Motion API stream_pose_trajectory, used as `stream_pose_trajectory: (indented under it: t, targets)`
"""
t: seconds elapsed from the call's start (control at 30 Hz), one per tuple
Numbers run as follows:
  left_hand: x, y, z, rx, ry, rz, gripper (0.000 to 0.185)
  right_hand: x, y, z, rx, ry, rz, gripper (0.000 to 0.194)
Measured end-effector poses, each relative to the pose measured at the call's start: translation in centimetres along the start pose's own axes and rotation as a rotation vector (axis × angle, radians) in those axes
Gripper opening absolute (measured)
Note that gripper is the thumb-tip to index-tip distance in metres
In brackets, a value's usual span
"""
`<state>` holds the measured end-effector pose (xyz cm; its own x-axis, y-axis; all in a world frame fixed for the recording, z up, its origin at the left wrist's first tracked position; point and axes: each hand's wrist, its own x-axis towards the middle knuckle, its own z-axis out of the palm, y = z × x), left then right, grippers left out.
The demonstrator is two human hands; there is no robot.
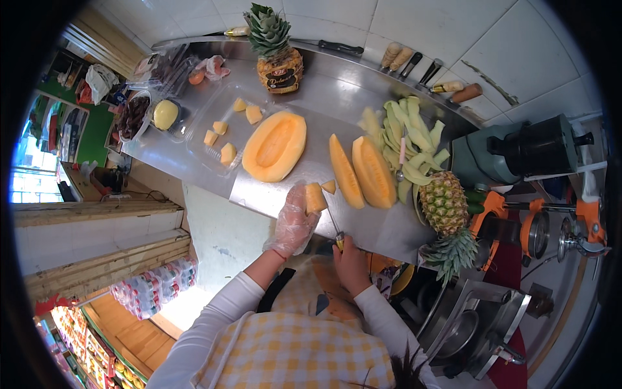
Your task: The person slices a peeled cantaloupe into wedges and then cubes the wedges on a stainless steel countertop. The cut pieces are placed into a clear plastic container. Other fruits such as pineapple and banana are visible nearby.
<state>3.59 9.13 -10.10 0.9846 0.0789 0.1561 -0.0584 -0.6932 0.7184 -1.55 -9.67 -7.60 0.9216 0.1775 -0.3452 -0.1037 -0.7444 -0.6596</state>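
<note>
My left hand (294, 221), in a clear plastic glove, holds a piece of orange-fleshed melon (315, 198) at the counter's front edge. My bare right hand (351, 262) grips the yellowish handle of a knife (339, 239), its narrow blade pointing towards the melon piece. A small melon chunk (329, 186) lies just beyond. A hollowed, peeled melon half (275, 146) rests on the steel counter, partly over a clear plastic tray (200, 146) that holds several melon chunks (220, 128). To the right lie a melon wedge (346, 170) and a larger melon section (373, 171).
Pale green peelings (413, 131) lie right of the melon, with a pink-handled tool (402, 153) on them. One pineapple (281, 68) stands at the back; another (443, 202) lies right, near a dark green juicer (515, 150). Several knives (340, 47) line the wall. A bowl (133, 116) stands left.
</note>
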Motion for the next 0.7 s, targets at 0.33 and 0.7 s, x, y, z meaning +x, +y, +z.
stream_pose_trajectory:
  t: [0.33,0.7]
  targets:
    - [-1.5,-0.3,-0.8,-0.273,-0.077,-0.195,0.072,-0.6,-4.8,-0.8,0.002,-0.02,-0.002,0.031]
    - [-2.1,-0.3,-1.0,-0.278,0.012,-0.057,0.052,-2.5,-2.4,-0.8,0.09,0.01,-0.039,0.033]
